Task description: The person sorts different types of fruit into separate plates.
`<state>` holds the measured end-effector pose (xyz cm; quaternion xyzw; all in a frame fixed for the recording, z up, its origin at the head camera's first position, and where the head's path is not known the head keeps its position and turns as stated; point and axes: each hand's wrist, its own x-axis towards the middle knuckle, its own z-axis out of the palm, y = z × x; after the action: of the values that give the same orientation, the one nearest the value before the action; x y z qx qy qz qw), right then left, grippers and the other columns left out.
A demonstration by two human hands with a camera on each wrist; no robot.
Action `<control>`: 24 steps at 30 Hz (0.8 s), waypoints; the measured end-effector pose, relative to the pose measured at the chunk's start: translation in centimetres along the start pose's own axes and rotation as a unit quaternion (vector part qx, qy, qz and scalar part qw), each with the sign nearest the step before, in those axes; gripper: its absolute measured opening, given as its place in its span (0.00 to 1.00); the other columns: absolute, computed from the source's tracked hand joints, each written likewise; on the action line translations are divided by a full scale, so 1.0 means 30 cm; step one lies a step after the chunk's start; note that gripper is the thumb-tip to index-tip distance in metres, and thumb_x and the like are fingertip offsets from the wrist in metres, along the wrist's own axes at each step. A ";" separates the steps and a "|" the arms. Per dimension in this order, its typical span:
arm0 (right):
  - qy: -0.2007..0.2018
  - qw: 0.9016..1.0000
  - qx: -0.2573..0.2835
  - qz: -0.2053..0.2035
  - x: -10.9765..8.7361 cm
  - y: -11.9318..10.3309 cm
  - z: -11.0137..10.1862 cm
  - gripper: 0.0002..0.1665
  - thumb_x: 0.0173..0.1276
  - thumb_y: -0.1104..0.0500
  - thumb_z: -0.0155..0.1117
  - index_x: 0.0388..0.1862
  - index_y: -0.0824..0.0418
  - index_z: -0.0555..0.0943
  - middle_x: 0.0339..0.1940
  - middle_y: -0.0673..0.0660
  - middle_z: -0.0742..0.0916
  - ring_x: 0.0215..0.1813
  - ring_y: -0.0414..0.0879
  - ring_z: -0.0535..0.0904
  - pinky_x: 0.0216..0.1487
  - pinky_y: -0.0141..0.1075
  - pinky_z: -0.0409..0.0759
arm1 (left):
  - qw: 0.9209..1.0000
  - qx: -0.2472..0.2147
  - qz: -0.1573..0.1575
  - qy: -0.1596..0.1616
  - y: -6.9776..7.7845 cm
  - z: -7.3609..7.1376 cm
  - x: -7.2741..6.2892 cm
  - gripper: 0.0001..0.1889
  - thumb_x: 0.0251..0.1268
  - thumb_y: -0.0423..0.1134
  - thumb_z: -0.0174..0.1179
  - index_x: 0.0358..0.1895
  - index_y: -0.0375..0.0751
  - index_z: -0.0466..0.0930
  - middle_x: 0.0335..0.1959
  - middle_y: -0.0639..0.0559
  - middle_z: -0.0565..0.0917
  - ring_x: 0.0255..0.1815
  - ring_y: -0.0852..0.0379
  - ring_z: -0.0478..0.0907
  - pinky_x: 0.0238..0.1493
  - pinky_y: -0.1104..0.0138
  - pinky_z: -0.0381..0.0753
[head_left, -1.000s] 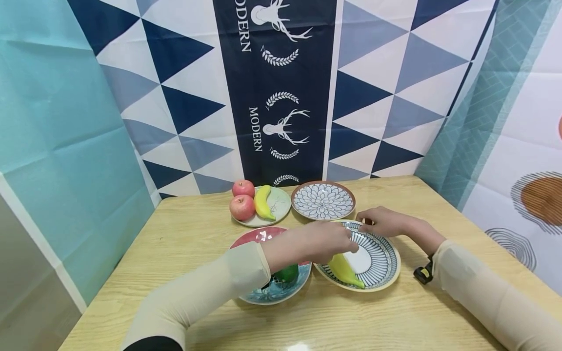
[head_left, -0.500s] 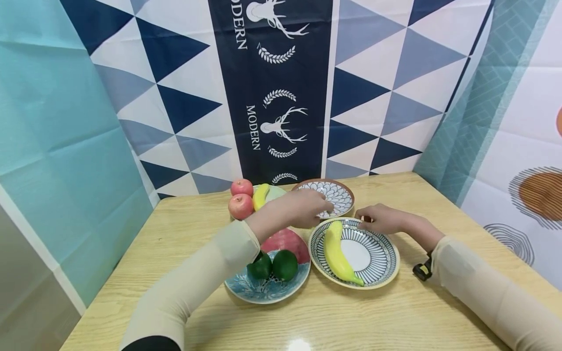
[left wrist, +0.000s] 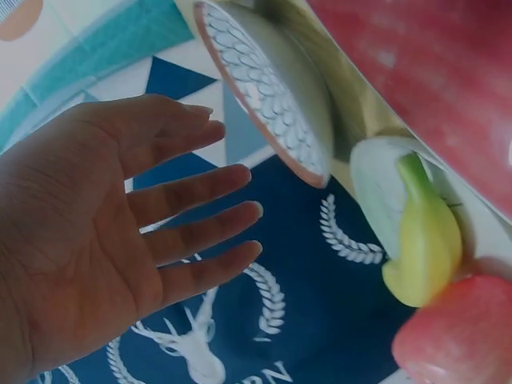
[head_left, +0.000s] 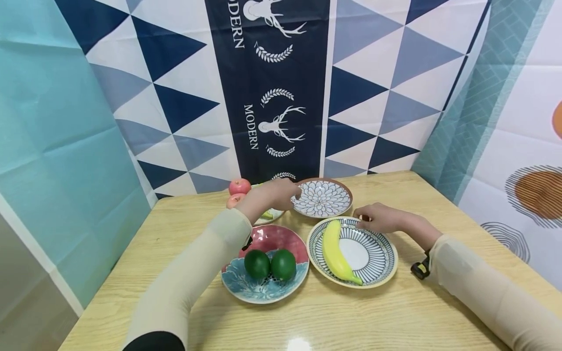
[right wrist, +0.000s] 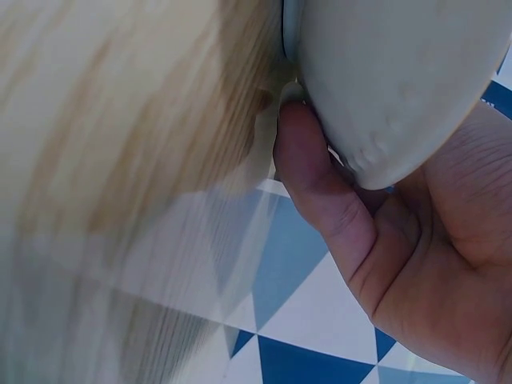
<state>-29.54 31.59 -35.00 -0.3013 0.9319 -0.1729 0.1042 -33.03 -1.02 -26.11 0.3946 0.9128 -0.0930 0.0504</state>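
My left hand hovers over the pale green plate at the back, fingers extended and holding nothing. In the left wrist view its fingers are spread near the brown-rimmed flower-patterned plate. A yellow banana and a red apple also show there. My right hand grips the far right rim of a striped plate; a finger curls beneath its white underside in the right wrist view. Another banana lies on the left part of that striped plate.
A red-and-blue plate with two dark green round fruits stands left of the striped plate. Two apples lie at the back left. Patterned cloth hangs behind the wooden table.
My left hand has come off the banana on the striped plate and moved back and left, over the pale green plate. My right hand has stayed at the striped plate's rim.
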 end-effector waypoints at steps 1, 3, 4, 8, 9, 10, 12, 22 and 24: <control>0.000 1.000 0.000 0.000 0.000 0.000 -0.001 0.03 0.80 0.58 0.63 0.47 0.55 0.83 0.32 0.47 0.83 0.32 0.41 0.75 0.35 0.37 0.74 | 1.000 -0.002 -0.007 0.000 -0.010 0.005 0.003 0.18 0.72 0.38 0.64 0.62 0.44 0.85 0.57 0.47 0.87 0.57 0.49 0.83 0.63 0.57 0.80; 0.001 1.000 0.000 0.000 0.000 0.001 -0.001 0.04 0.80 0.58 0.63 0.47 0.56 0.83 0.32 0.47 0.83 0.32 0.41 0.75 0.35 0.37 0.74 | 1.000 0.000 -0.021 0.000 -0.032 0.016 0.011 0.18 0.71 0.38 0.63 0.62 0.44 0.85 0.57 0.47 0.87 0.56 0.49 0.82 0.62 0.57 0.80; 0.001 1.000 -0.002 0.000 0.000 0.002 -0.001 0.04 0.80 0.58 0.63 0.47 0.56 0.83 0.32 0.47 0.83 0.32 0.41 0.75 0.35 0.37 0.74 | 1.000 0.000 -0.030 -0.003 -0.042 0.023 0.014 0.18 0.71 0.37 0.63 0.62 0.44 0.85 0.56 0.47 0.87 0.55 0.49 0.82 0.61 0.57 0.80; 0.001 1.000 -0.005 0.001 0.000 0.005 0.000 0.04 0.80 0.57 0.63 0.48 0.55 0.83 0.32 0.47 0.83 0.33 0.41 0.75 0.36 0.37 0.75 | 0.998 -0.015 -0.065 -0.016 -0.078 0.046 0.024 0.19 0.71 0.35 0.61 0.63 0.45 0.85 0.57 0.48 0.86 0.53 0.48 0.81 0.59 0.56 0.80; 0.000 1.000 -0.004 0.001 0.000 0.005 0.000 0.04 0.80 0.57 0.63 0.48 0.55 0.83 0.32 0.47 0.83 0.33 0.41 0.75 0.36 0.37 0.75 | 0.997 -0.019 -0.076 -0.018 -0.085 0.051 0.025 0.19 0.70 0.34 0.61 0.62 0.44 0.85 0.57 0.47 0.86 0.53 0.48 0.81 0.59 0.57 0.81; -0.001 1.000 -0.004 0.001 0.001 0.004 0.000 0.04 0.80 0.57 0.63 0.47 0.55 0.83 0.32 0.47 0.83 0.33 0.41 0.75 0.36 0.37 0.75 | 0.996 -0.023 -0.085 -0.018 -0.092 0.055 0.027 0.19 0.71 0.35 0.62 0.63 0.44 0.84 0.58 0.48 0.86 0.54 0.48 0.81 0.59 0.57 0.81; -0.003 1.000 -0.003 0.002 0.001 0.003 0.000 0.04 0.80 0.57 0.63 0.47 0.55 0.82 0.32 0.47 0.83 0.33 0.42 0.75 0.36 0.37 0.75 | 0.995 -0.028 -0.098 -0.013 -0.104 0.063 0.030 0.20 0.72 0.36 0.62 0.65 0.43 0.83 0.60 0.47 0.85 0.56 0.48 0.81 0.61 0.56 0.81; -0.004 1.000 0.002 -0.001 0.001 0.004 0.001 0.03 0.80 0.57 0.63 0.43 0.53 0.81 0.31 0.46 0.82 0.32 0.41 0.74 0.35 0.37 0.74 | 0.992 -0.031 -0.125 0.003 -0.162 0.094 0.050 0.21 0.72 0.44 0.65 0.63 0.38 0.82 0.54 0.45 0.86 0.52 0.48 0.81 0.59 0.55 0.82; -0.005 1.000 0.001 0.000 0.001 0.005 0.001 0.03 0.80 0.57 0.63 0.43 0.54 0.81 0.31 0.46 0.81 0.32 0.41 0.74 0.36 0.37 0.74 | 0.990 -0.032 -0.135 0.004 -0.176 0.102 0.056 0.22 0.72 0.44 0.65 0.63 0.38 0.82 0.54 0.44 0.86 0.52 0.47 0.81 0.60 0.54 0.81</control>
<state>-29.63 31.67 -35.09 -0.3016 0.9315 -0.1719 0.1088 -37.97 -4.02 -28.68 0.2666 0.9603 -0.0682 0.0459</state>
